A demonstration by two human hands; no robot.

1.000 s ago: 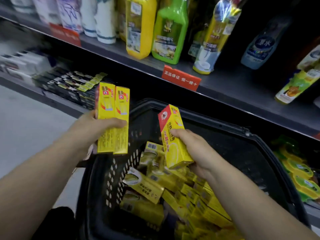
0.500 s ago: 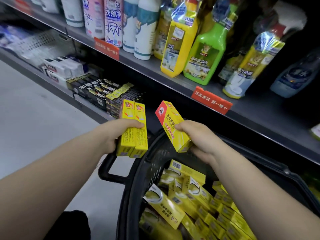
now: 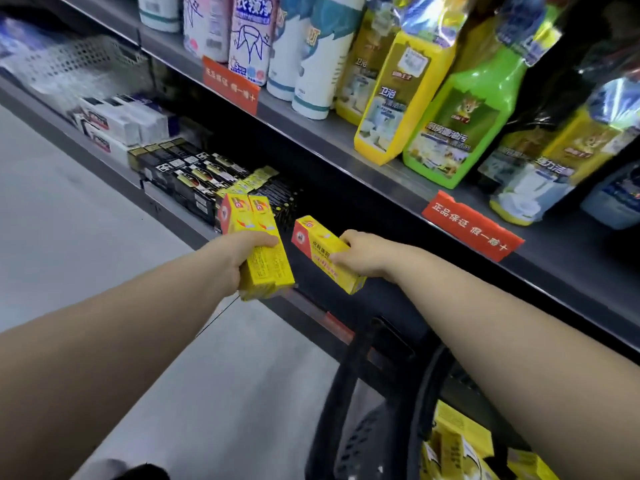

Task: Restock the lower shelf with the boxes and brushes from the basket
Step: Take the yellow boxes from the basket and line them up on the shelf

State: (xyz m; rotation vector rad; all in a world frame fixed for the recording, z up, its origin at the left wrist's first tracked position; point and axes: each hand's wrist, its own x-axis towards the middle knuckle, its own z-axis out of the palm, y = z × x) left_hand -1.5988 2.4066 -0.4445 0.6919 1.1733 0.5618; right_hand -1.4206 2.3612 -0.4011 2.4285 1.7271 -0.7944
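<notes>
Careful: fingers of your left hand clamp 2 yellow boxes, your right hand grips 1 box; the pair could slip apart.

At mid-frame, the left hand gripped two yellow boxes; the right hand held one box near the lower shelf.

This is a shop aisle. A long shelf carries rows of cleaner bottles in matching sets, with red tags on its front edge. On the lower shelf, black boxes and white boxes lie stacked in blocks. A black basket of yellow boxes sits before the shelving.
</notes>
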